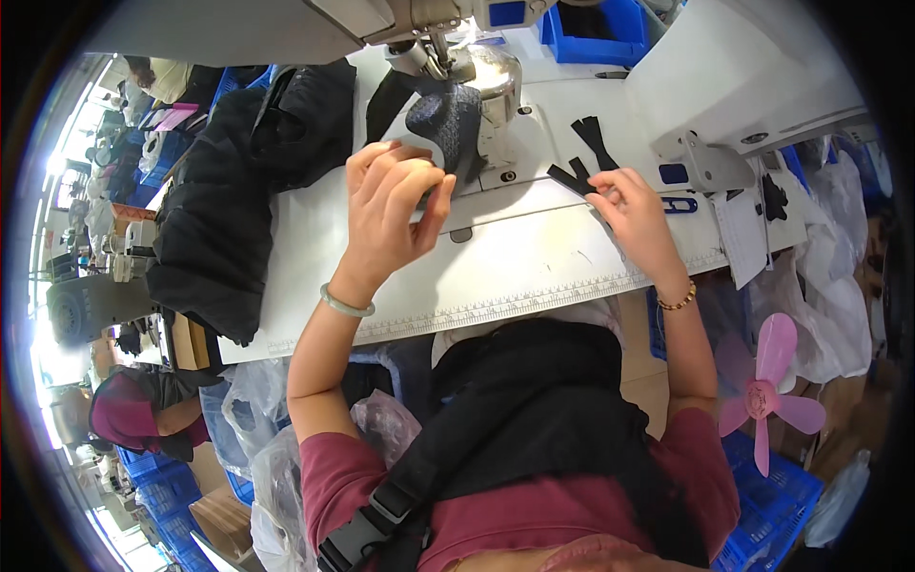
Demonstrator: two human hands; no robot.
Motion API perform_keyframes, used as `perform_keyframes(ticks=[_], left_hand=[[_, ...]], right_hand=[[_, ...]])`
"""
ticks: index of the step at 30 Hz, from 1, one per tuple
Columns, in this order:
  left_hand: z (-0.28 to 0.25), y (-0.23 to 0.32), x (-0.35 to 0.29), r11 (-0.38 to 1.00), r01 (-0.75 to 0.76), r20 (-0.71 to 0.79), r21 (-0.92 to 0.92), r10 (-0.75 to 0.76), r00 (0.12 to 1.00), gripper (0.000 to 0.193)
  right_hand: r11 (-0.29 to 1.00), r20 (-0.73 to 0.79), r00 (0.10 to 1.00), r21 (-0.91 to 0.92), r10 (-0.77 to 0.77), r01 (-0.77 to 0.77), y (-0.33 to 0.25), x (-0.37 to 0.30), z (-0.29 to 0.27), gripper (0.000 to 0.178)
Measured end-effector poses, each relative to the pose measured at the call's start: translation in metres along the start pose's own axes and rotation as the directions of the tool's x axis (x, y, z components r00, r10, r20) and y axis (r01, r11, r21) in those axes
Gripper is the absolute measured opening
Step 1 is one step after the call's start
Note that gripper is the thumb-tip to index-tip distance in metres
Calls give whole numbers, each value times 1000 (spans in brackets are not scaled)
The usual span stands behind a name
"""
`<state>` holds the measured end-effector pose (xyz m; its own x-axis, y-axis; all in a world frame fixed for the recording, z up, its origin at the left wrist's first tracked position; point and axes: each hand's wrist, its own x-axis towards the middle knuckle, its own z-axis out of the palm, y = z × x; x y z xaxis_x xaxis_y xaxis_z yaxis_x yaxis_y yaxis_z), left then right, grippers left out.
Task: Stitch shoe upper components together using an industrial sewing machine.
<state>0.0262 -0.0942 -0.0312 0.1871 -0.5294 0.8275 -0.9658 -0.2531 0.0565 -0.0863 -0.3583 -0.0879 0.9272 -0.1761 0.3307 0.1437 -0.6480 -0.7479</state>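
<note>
My right hand [624, 212] pinches a short black strip [569, 178] between thumb and fingertips, just above the white worktable [515, 250]. Slightly beyond it lie more black strips [596, 143], two of them crossing. My left hand [396, 195] is raised with its fingers curled in toward the thumb; whatever may be in them is hidden. Just past those fingers, a dark speckled fabric piece [457, 124] rests by the needle area of a sewing machine [438, 59]. The left hand covers part of it, and I cannot tell whether they touch.
A heap of black fabric [219, 210] covers the table's left side. Behind stands a blue bin [596, 38]. The machine's white body [753, 81] fills the right. A measuring scale [496, 316] runs along the near edge. A pink fan [762, 398] is at lower right.
</note>
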Motion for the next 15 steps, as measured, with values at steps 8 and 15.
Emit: perform_keyframes(ticks=[8,15], left_hand=[[12,23,-30,962,-140,-34,233,152,988,25],[46,49,-7,984,-178,240,14,170,956,34]], right_hand=[[993,156,981,-56,113,-106,17,11,3,14],[611,575,800,575,171,-544,-42,15,-15,10]])
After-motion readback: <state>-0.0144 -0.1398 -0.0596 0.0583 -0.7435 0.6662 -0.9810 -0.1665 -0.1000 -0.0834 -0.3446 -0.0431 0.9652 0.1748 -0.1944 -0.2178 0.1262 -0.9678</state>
